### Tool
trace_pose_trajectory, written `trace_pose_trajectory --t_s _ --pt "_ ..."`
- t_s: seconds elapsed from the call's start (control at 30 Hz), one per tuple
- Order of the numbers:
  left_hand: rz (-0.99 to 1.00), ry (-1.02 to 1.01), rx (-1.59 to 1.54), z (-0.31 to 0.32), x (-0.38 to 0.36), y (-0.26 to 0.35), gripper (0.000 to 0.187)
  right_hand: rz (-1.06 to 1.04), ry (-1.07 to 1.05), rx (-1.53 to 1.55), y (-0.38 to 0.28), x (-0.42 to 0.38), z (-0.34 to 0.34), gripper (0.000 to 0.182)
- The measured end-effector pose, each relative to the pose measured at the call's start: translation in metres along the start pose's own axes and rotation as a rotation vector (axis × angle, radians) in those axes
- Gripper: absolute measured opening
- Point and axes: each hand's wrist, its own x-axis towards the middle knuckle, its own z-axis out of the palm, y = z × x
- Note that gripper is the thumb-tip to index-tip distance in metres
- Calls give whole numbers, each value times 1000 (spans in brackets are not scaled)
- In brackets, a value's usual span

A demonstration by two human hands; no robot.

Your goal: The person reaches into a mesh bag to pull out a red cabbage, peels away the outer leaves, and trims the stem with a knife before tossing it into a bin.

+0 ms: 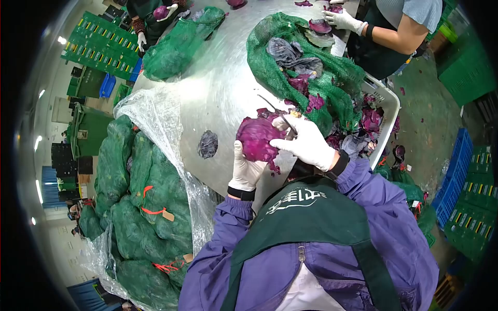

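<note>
My gloved left hand (246,172) cups a red cabbage (257,139) from below and its left side, over the metal table. In my gloved right hand (309,142) is a knife (271,105), its thin dark blade pointing up and left past the cabbage top. The right fingers are curled, with the thumb against the cabbage's right side. Loose purple leaf pieces hang at the cabbage's lower edge. A dark wilted cabbage leaf (208,144) lies on the table to the left. The knife handle is mostly hidden in my grip.
A white crate (390,111) of leaf scraps stands at right, with a green mesh bag (264,46) draped over it. Another mesh bag (174,54) lies at the back left. Filled mesh sacks (155,207) are stacked left beside plastic film (155,111). Two co-workers stand across the table.
</note>
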Motion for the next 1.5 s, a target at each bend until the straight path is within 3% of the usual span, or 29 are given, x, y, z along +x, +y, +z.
trace_pose_trajectory --t_s 0.03,0.1,0.17,0.3,0.37,0.47,0.53,0.57,0.63,0.7,0.73,0.8,0.83,0.97,1.03,1.1,1.13,1.23,1.33,1.4,1.5 --pt "-10 44 -63 -3 1 -2 74 50 -29 -145 -1 -1 0 39" --pt "13 89 106 -2 2 -4 79 -23 58 -235 11 -4 8 29" --pt "-64 80 146 0 0 -5 77 -207 98 -346 19 -4 11 23" --pt "-89 56 96 -1 -1 -6 73 -203 162 -269 26 2 1 16" --pt "-95 46 114 -4 -7 -5 75 -5 217 -169 30 9 -19 15" --pt "-91 -60 161 -20 -23 4 89 72 312 -390 78 16 -43 19" --pt "-124 -204 -86 -40 -28 3 88 164 395 -440 97 11 -54 20" --pt "-169 -246 -257 -45 -29 3 84 -10 539 -405 98 7 -53 21" --pt "-281 -180 -354 -53 -24 -6 85 22 522 -232 99 0 -48 22" --pt "-325 -145 -235 -57 -29 -15 81 222 256 75 71 -10 -42 23" --pt "-340 -152 -233 -49 -29 -20 80 267 130 68 54 -17 -39 25" --pt "-351 -151 -239 -41 -32 -29 80 204 -60 65 37 -29 -28 30" --pt "-360 -129 -348 -38 -30 -32 79 352 -179 291 24 -33 -26 33" --pt "-321 -137 -527 -22 -22 -30 79 347 -226 214 27 -43 -8 36" --pt "-328 -146 -537 -36 -21 -33 73 142 -119 242 29 -46 -2 42" --pt "-14 -34 675 -48 -16 -39 66 134 -96 253 19 -50 -2 46" --pt "-16 -36 678 -55 -16 -39 66 157 -104 274 12 -51 -1 46" --pt "595 -249 2028 -1 -18 -25 46 180 -136 187 -1 -50 -4 43" --pt "595 -223 1871 17 -22 -25 46 -115 51 -54 1 -51 3 44" --pt "553 -230 1851 20 -21 -24 48 -44 0 -28 -1 -49 -2 42" --pt "653 -239 2012 11 -19 -26 53 48 -50 71 0 -47 -4 38"
